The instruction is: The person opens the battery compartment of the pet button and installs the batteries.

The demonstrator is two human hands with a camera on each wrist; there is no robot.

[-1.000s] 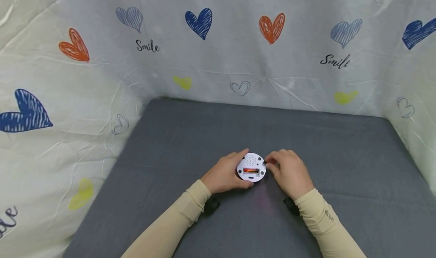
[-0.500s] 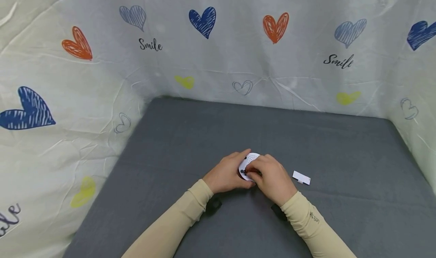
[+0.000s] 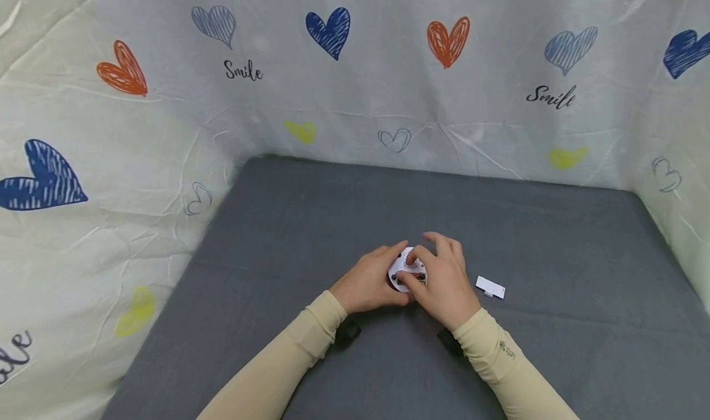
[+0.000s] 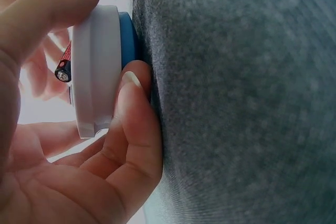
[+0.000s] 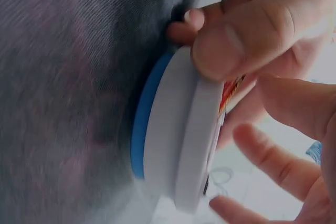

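White round device [image 3: 407, 267] with blue base (red battery [image 4: 63, 65] inside), grey mat [image 3: 333, 222], heart-patterned cloth [image 3: 166, 99]

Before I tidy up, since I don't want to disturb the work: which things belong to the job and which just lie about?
In the job: round white device, red battery, left hand, right hand, white cover lying beside.
Lying about: grey mat, heart-print sheet.

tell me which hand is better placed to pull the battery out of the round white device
Right, probably. The right hand already has its fingers over the open battery bay, at the red battery. The left hand grips the round white device by its rim, steadying it on the grey mat.
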